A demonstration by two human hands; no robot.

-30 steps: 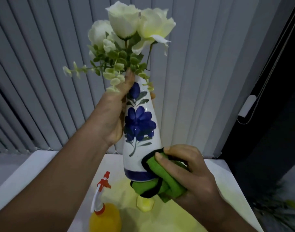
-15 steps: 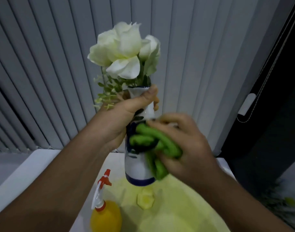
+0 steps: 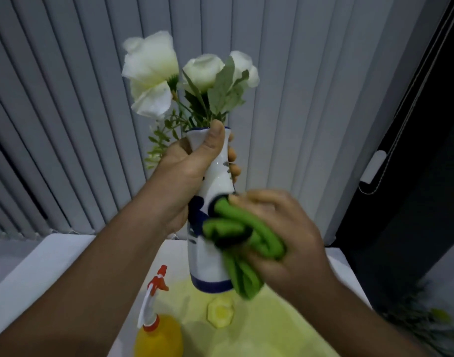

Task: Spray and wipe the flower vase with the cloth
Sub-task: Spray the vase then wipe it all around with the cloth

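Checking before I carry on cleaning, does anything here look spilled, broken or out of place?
Nothing stands out. The vase is whole, left hand gripping its neck, right hand pressing the green cloth on it; the spray bottle stands upright.
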